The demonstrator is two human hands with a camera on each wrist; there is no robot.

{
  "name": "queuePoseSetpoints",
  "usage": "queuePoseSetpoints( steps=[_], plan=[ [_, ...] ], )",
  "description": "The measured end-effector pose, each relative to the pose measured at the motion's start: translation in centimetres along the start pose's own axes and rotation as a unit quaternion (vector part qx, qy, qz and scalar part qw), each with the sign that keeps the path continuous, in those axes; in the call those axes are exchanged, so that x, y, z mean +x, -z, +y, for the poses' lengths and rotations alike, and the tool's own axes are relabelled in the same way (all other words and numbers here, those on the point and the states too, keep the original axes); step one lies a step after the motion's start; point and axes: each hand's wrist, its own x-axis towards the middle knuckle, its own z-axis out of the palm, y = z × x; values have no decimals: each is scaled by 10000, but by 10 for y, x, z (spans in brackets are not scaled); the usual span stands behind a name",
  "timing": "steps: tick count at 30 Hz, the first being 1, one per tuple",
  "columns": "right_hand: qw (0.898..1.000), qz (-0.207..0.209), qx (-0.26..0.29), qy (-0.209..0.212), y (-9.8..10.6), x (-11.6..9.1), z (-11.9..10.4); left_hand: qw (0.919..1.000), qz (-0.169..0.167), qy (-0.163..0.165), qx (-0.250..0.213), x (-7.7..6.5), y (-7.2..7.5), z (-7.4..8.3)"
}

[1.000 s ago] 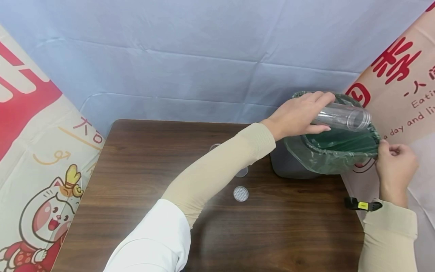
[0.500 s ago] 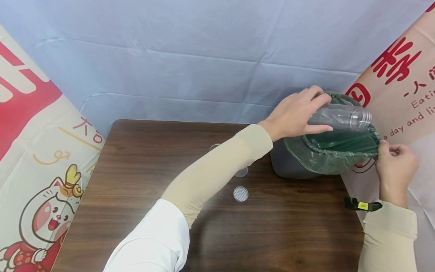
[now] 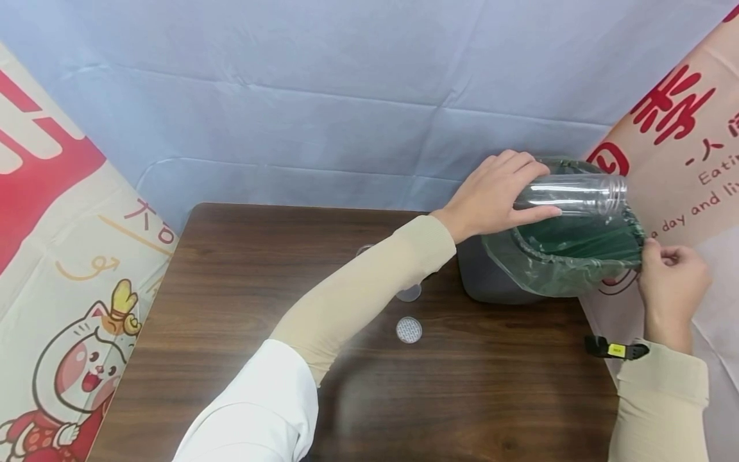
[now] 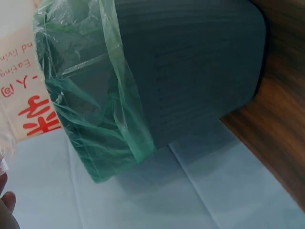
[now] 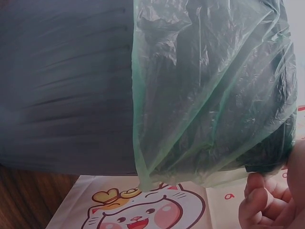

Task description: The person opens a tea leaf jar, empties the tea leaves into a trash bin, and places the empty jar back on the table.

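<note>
My left hand (image 3: 491,196) grips a clear plastic jar (image 3: 571,194) by its base end, thumb below and fingers over the top. The jar lies sideways above the mouth of a grey bin (image 3: 491,276), its threaded neck pointing right and no lid on it. A thin green bin bag (image 3: 554,279) lines the bin and folds over the rim. At the rim's right side, my right hand (image 3: 672,282) pinches the bag's edge with curled fingers. In the right wrist view those fingers (image 5: 262,200) sit right at the bag-covered rim. Only fingertips (image 4: 7,202) of the left hand show in its wrist view.
On the brown wooden table (image 3: 260,289) lie a small round patterned disc (image 3: 409,329) and a clear disc (image 3: 410,294); another clear round edge (image 3: 364,249) is partly behind the left sleeve. A pale blue cloth (image 3: 288,96) hangs behind, printed cloths at both sides.
My left hand has drawn slightly left with the jar, which now lies closer to level, its mouth turned less toward the camera. The right hand stays at the bag's edge.
</note>
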Motion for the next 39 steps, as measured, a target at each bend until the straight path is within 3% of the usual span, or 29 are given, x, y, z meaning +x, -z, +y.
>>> queuePoseSetpoints(
  steps=[4,7,12,15,28,35,39],
  plan=[
    [10000,-8,86,18,-1,2,3,9977,-168,346,-561,-3,-2,-2],
    [10000,10,83,32,-1,2,3,9912,-323,577,-1148,-6,-3,-4],
    [9999,18,104,44,-1,3,3,9681,-405,745,-2358,-11,-4,-7],
    [9999,10,123,54,-1,3,3,9565,-392,750,-2790,-13,-3,-8],
    [9998,68,-183,67,-2,4,4,9455,-146,705,-3175,-24,-2,-13],
    [9999,73,-144,44,-2,4,4,9448,289,428,-3234,-37,-5,-19],
    [10000,67,-32,47,-2,5,4,9392,533,405,-3367,-46,-8,-25]
  ],
)
